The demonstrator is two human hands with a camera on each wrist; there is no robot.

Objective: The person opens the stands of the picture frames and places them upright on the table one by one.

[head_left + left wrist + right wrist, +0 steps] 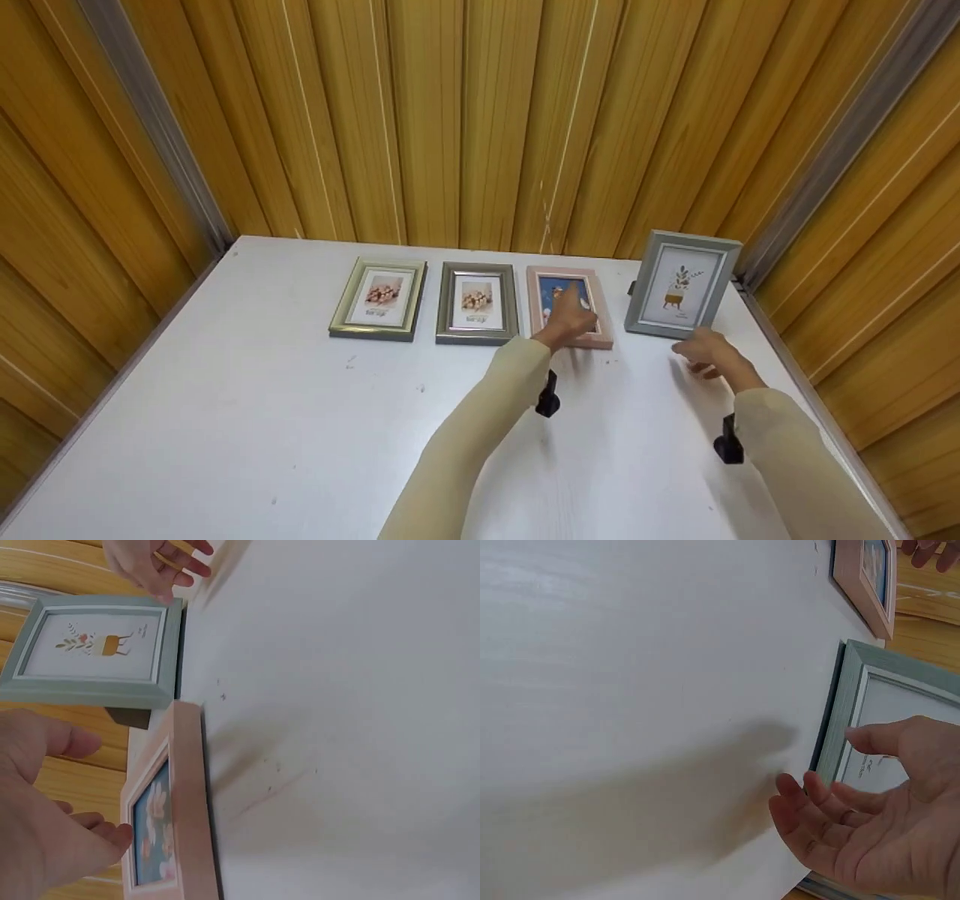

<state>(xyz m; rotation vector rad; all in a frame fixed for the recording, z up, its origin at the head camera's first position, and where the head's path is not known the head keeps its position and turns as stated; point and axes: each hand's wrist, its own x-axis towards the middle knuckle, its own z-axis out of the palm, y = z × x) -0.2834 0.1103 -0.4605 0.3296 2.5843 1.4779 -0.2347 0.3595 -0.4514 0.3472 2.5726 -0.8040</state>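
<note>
Over the pink picture frame (534, 300), which lies face up, my left hand (571, 319) hovers with loosely bent fingers and thumb apart, holding nothing. In the left wrist view, that hand (45, 817) overlaps the frame's inner edge. A grey-green picture frame (681, 283) with a plant print stands tilted back at the right; part of its dark support shows at its left side. Close to its lower right corner is my right hand (712, 354), palm turned inward and fingers relaxed. The right wrist view has this hand (877, 817) in front of the frame's border, grasping nothing.
Left of the pink frame lie a grey-brown picture frame (478, 306) and a gold one (381, 298), both face up in the same row. All are on a white tabletop (262, 420). Yellow wood-patterned panels (420, 120) rise behind and at both sides.
</note>
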